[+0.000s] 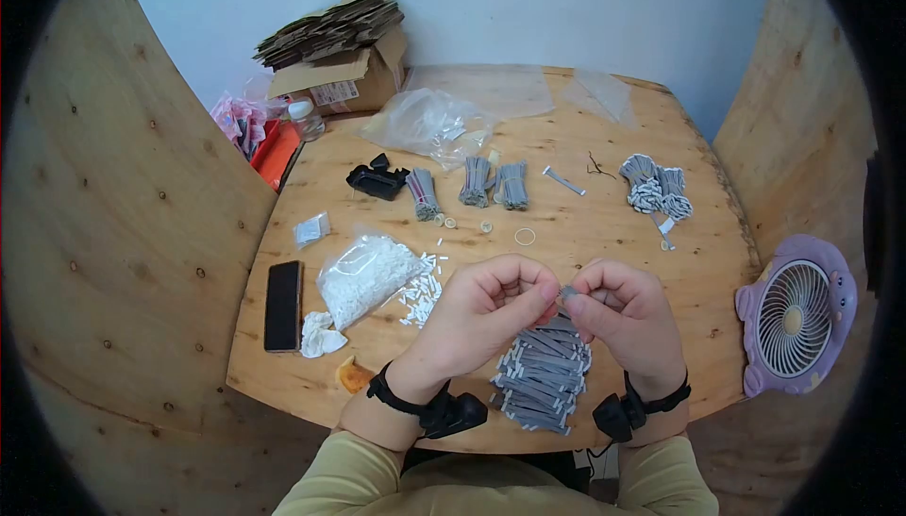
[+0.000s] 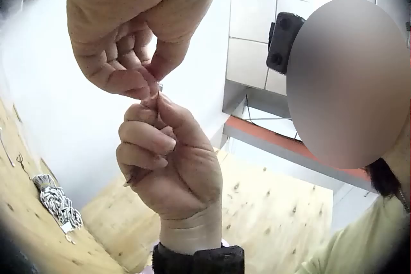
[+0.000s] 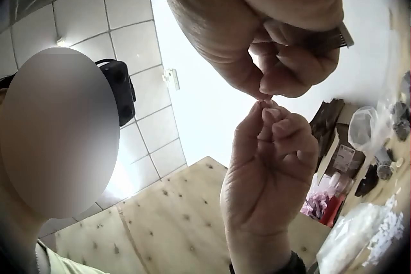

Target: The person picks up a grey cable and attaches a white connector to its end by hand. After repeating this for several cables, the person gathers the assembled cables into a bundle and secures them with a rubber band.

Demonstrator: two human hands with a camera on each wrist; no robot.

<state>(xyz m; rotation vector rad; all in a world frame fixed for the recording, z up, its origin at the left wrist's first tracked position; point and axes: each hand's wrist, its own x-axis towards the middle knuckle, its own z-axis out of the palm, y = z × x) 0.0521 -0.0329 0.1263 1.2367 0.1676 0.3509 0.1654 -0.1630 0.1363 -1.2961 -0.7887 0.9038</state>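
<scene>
In the head view, my left hand (image 1: 486, 313) and right hand (image 1: 634, 320) meet fingertip to fingertip above the near part of the table. The right hand grips a grey flat cable (image 1: 566, 293), whose multi-wire end (image 3: 345, 37) sticks out beside its fingers in the right wrist view. Thumb and forefinger of the left hand pinch a tiny piece at the cable's other end, mostly hidden by the fingertips. Below the hands lies a pile of grey flat cables (image 1: 543, 379) with white ends. To their left, small white plastic pieces (image 1: 422, 301) spill from a clear bag (image 1: 363, 275).
Bundled grey cables (image 1: 511, 186) stand mid-table, and more bundles (image 1: 656, 186) lie farther right. A phone (image 1: 283, 307) is at the left, a purple fan (image 1: 797, 318) at the right edge. Behind are a cardboard box (image 1: 382, 73), plastic bags (image 1: 439, 124) and a black object (image 1: 377, 179).
</scene>
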